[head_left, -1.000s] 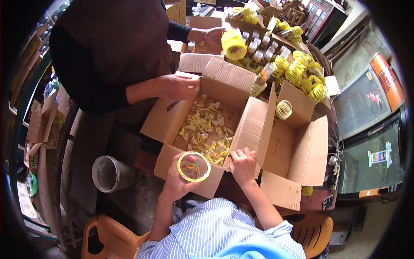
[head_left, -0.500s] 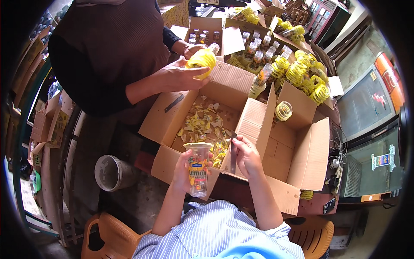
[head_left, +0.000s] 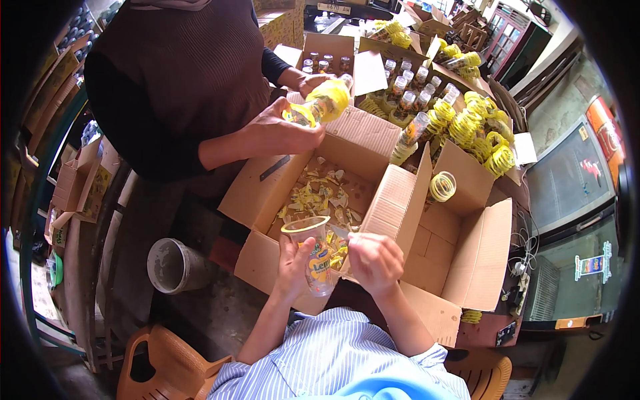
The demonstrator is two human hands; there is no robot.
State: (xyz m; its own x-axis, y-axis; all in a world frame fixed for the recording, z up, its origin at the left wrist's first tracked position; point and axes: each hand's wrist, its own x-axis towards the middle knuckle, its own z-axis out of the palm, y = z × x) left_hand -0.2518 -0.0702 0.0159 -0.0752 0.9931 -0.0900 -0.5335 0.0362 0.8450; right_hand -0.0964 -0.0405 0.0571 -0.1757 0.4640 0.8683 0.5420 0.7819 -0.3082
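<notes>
We hold the cup [head_left: 320, 267] mouth up, long axis slightly tilted, our left hand [head_left: 291, 268] wrapped round its side. Just right of its rim, our right hand [head_left: 377, 263] pinches a thin grey strip [head_left: 341, 232]. Beyond, one box [head_left: 353, 149] holds yellow scraps [head_left: 312, 194]; the right-hand box [head_left: 481, 250] has yellow-rimmed cups [head_left: 442, 187] in its far corner.

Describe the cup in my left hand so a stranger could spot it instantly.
Find the open cardboard box with yellow scraps inside. By its near edge, your left hand holds a clear, yellow-rimmed cup. Unlike the cup stacks beyond, it is single.
</notes>
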